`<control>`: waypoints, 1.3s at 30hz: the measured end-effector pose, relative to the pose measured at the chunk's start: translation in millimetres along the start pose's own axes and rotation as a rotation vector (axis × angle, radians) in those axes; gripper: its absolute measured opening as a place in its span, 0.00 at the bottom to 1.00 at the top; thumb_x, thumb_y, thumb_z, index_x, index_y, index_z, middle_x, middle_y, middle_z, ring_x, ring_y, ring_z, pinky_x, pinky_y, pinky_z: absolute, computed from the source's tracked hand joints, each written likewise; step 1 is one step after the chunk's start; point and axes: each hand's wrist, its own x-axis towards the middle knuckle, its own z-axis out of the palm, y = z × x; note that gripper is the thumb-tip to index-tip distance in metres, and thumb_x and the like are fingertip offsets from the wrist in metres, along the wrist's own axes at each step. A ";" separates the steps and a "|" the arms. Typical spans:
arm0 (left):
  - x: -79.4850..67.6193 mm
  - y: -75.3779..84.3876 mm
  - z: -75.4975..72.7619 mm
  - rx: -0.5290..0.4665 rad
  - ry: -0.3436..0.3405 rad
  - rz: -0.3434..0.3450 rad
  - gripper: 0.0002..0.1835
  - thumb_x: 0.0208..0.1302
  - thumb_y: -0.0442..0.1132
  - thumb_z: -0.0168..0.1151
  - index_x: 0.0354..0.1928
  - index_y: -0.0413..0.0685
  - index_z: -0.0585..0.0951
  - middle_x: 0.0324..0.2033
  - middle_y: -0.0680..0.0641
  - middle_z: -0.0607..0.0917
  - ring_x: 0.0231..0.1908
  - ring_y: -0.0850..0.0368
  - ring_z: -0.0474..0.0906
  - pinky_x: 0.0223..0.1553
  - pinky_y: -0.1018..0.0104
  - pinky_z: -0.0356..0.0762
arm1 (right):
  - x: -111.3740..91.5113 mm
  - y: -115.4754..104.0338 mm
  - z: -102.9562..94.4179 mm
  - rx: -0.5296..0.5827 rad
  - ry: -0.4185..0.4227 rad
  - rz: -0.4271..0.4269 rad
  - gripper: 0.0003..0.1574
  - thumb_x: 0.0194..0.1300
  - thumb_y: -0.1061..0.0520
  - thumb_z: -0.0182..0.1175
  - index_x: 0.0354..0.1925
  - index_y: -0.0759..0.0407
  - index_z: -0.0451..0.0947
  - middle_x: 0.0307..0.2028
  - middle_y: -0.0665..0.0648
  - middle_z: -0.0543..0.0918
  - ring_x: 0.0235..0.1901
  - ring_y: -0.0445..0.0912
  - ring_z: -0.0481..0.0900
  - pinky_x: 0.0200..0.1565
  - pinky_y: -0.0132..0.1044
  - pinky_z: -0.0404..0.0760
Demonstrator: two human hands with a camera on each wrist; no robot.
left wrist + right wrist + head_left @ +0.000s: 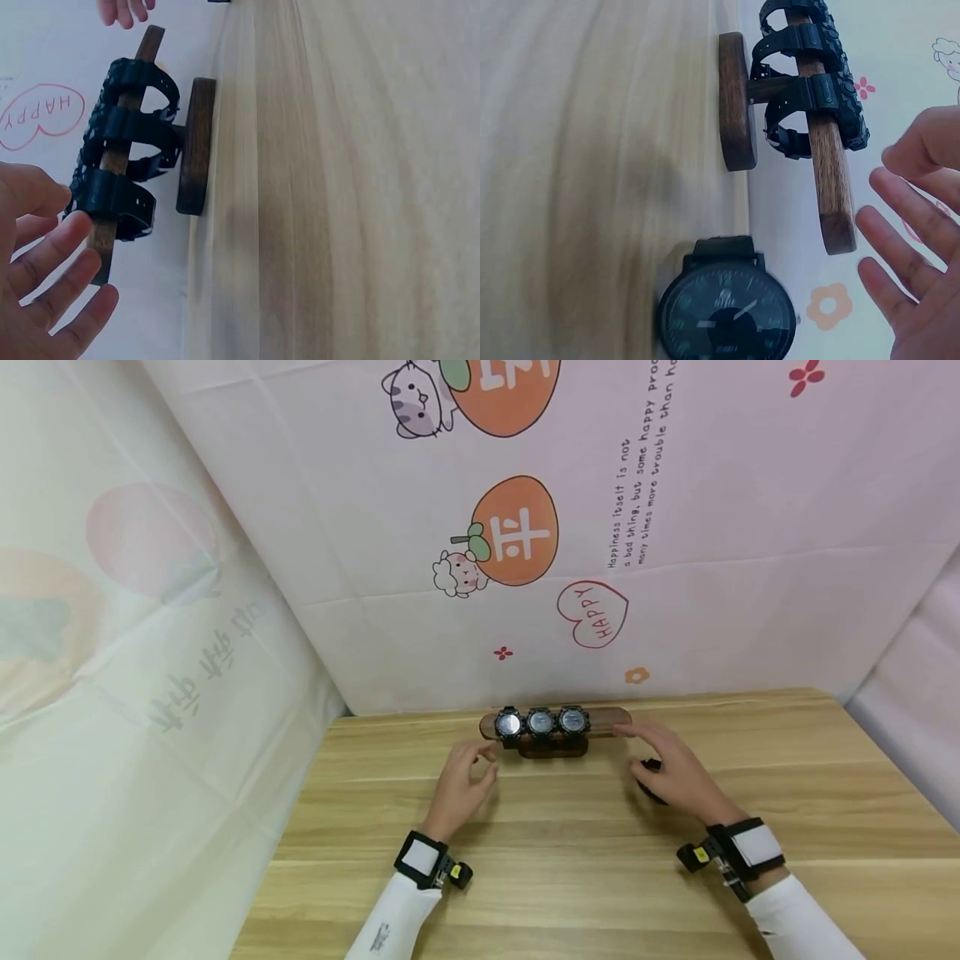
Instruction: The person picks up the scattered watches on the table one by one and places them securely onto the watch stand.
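Note:
A dark wooden watch stand [606, 720] stands at the back of the table with three black watches [541, 721] strapped side by side on its bar. My left hand [456, 789] is at the stand's left end, fingers loosely bent and spread. In the left wrist view its thumb and index fingertips are close to the nearest watch [101, 196]; whether they touch it I cannot tell. Near the bar's right end is my right hand [678, 777], fingers apart and holding nothing. Partly hidden below it in the head view, a separate black round-dial watch [727, 315] is on the table.
The wood-grain table [555, 860] reaches back to a white printed cloth [420, 643] hanging right behind the stand. Another pale cloth [150, 693] hangs along the left side. Both wrists wear strapped-on cameras [423, 860].

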 end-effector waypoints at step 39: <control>-12.5 25.8 8.4 -0.113 -0.185 0.018 0.12 0.65 0.32 0.60 0.50 0.42 0.80 0.41 0.45 0.83 0.42 0.62 0.77 0.44 0.63 0.84 | -51.2 16.9 -10.5 -0.136 -0.111 0.108 0.23 0.51 0.68 0.65 0.46 0.54 0.81 0.41 0.48 0.83 0.46 0.48 0.73 0.45 0.50 0.78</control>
